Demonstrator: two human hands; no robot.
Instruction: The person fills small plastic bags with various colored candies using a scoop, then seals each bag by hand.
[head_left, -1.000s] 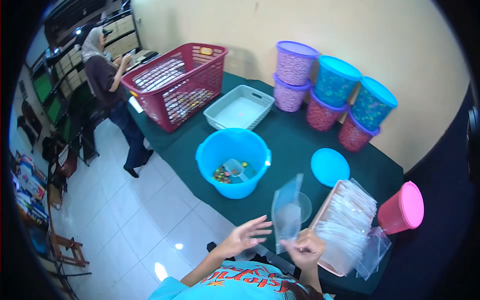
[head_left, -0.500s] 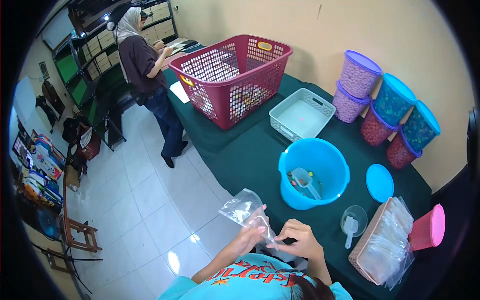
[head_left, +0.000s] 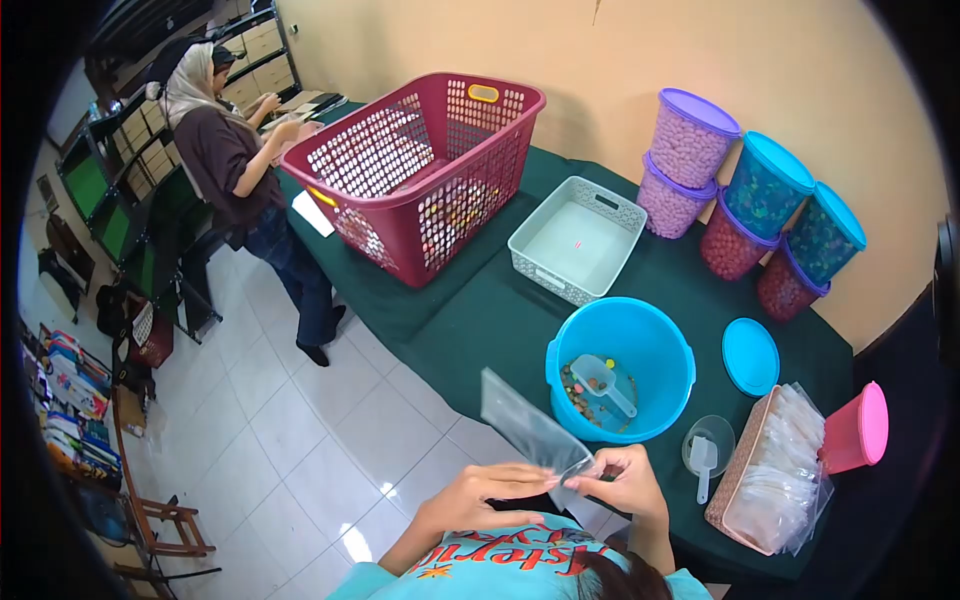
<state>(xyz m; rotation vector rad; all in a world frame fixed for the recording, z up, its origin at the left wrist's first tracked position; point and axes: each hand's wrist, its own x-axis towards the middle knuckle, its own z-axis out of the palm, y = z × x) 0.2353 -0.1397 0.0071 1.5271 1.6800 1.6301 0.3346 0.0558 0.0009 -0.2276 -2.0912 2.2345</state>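
Observation:
A clear plastic bag [head_left: 533, 428] is held up in front of my body, its far end pointing up and to the left. My right hand [head_left: 628, 482] pinches the bag near its lower right end between thumb and fingers. Stretched out flat, the fingers of my left hand [head_left: 485, 497] touch the lower part of the bag with their tips; the thumb is apart below. Just beyond the bag stands a blue tub [head_left: 672, 370] with a white scoop [head_left: 592, 374] and small multicoloured pieces at its bottom. Nothing can be made out inside the bag.
On the green-covered table [head_left: 440, 345] are a maroon laundry basket [head_left: 425, 190], a grey-green tray [head_left: 570, 240], stacked tubs [head_left: 695, 130], a blue lid [head_left: 750, 357], a small bowl with scoop [head_left: 703, 455], a basket of plastic bags [head_left: 745, 500] and a pink container [head_left: 855, 440]. Another person [head_left: 225, 150] stands far left.
The bag has swung to the right and now stands more edge-on. My left hand has gone from gripping it to lying with straight fingers against it. The view has shifted slightly.

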